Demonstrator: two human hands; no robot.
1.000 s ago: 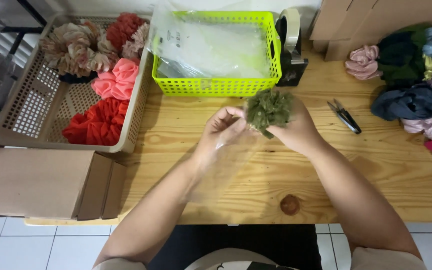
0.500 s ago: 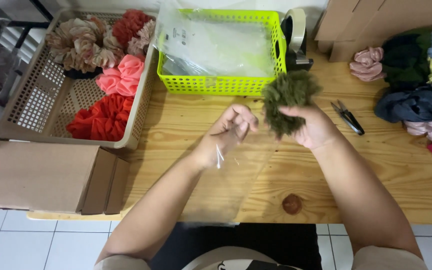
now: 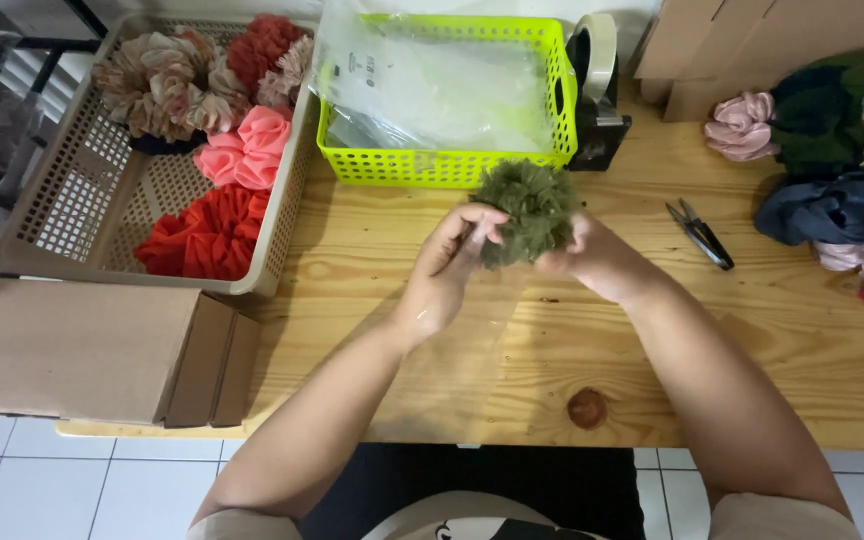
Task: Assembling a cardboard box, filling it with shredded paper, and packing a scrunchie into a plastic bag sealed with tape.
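Note:
An olive green ruffled scrunchie [image 3: 530, 205] is held above the wooden table [image 3: 772, 340], just in front of the lime green basket [image 3: 432, 168]. My right hand [image 3: 597, 258] grips it from the right side. My left hand [image 3: 449, 262] is at its left edge, fingers pinched on the mouth of a thin clear plastic bag [image 3: 482, 350]. The bag hangs faintly below both hands, and the scrunchie sits at its opening.
A beige perforated basket [image 3: 47, 215] at the left holds red, pink and tan scrunchies. The green basket holds clear bags. A tape dispenser [image 3: 597, 85] stands beside it. Black snips [image 3: 700, 235] lie to the right, near a pile of scrunchies [image 3: 832, 150]. Cardboard boxes [image 3: 82, 350] sit at the front left.
Both hands and the green scrunchie have shifted a little away from me and come closer together. The scrunchie now sits lower between the hands, at the bag's mouth.

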